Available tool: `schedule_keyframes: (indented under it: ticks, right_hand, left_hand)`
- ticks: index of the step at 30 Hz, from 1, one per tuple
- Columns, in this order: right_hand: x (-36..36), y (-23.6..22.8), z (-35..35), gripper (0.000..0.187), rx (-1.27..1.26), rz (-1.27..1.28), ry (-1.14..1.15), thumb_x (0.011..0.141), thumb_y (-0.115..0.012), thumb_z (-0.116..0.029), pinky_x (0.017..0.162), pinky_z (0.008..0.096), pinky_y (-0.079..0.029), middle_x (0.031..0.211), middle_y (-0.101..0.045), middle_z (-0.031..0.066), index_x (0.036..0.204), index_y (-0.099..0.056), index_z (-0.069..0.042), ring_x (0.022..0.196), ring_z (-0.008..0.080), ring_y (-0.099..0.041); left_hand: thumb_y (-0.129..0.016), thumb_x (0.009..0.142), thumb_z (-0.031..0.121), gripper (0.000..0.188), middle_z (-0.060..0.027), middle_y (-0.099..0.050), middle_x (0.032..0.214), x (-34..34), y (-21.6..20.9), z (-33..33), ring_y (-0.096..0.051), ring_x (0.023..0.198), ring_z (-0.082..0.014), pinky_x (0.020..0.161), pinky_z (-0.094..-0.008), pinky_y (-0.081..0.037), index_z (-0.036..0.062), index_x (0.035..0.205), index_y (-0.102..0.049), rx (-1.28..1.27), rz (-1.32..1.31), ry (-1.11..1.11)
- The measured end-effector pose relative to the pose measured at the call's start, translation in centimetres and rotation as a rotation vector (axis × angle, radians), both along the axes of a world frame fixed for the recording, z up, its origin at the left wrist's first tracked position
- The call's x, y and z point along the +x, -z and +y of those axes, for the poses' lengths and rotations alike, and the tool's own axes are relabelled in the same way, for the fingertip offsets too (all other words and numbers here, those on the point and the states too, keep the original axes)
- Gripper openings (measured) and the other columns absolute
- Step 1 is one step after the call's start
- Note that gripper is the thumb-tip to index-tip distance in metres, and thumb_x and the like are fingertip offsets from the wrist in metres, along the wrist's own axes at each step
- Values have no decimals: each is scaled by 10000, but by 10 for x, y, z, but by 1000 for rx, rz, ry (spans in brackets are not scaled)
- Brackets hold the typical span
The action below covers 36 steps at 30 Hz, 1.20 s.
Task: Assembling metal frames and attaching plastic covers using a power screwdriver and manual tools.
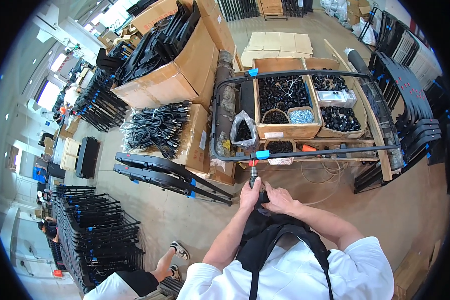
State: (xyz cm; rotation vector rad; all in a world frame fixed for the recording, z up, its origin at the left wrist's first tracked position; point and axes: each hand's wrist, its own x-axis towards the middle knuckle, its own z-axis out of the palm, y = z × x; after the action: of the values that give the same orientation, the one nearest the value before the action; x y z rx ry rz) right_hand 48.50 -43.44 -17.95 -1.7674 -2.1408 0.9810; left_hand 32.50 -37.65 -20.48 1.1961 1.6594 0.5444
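Observation:
In front of my body, a dark power drill [254, 176] points away from me. Its tip meets the near bar of a black rectangular frame [325, 152], close to a blue piece [262, 154] and a small red part [253, 163]. My left hand [249, 196] is closed along the left side of the drill's body. Wrapped round its grip from the right is my right hand [279, 199]; the fingers are partly hidden. The frame lies across the workbench over open boxes, with another blue piece [253, 72] on its far bar.
Cardboard boxes of black parts [282, 92] sit inside the frame, beside a plastic bag [244, 130] of small black pieces. Cables [157, 129] lie on a carton at left. Black frames [97, 235] are stacked lower left, where another person's leg [164, 265] shows.

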Motion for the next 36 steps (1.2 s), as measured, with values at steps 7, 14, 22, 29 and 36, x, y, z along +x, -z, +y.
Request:
schedule_keyframes:
  ticks: [7,14,22,29,36]
  right_hand:
    - [-3,9,1,802,84,49,-45,808,-816,-253,904,538,-556,1265,-614,264,1454,-437,32,1065,454,-674]
    - [-9,11,-9,747,156,94,-5,797,-817,-203,913,545,-561,1327,-553,248,1425,-479,22,1064,467,-666]
    - [-13,13,-16,753,145,91,-26,801,-816,-214,901,546,-564,1336,-553,264,1422,-474,40,1050,470,-671]
    - [-13,20,-24,686,195,74,-35,811,-811,-224,887,547,-564,1389,-526,294,1355,-501,57,1014,472,-679]
    - [3,-2,-41,724,8,12,-25,829,-805,-286,931,540,-550,1241,-632,281,1384,-475,42,1055,473,-672]
  left_hand:
    - [-653,989,565,561,-110,-700,952,4,-1,3,-630,887,-203,812,-397,-526,13,1078,-685,8,-36,15]
    - [-643,993,570,575,-118,-698,972,0,5,-2,-626,903,-206,831,-391,-519,5,1091,-683,10,19,29]
    - [-646,998,570,566,-67,-663,917,-4,5,-13,-582,858,-165,780,-366,-500,7,1047,-676,30,-45,-4]
    - [-654,1006,556,549,-54,-655,911,-2,3,-23,-565,849,-153,766,-358,-494,10,1059,-681,56,-115,-28]
    - [-655,1013,537,541,-58,-658,900,7,-3,-41,-564,860,-156,792,-354,-489,0,1078,-686,-1,-182,2]
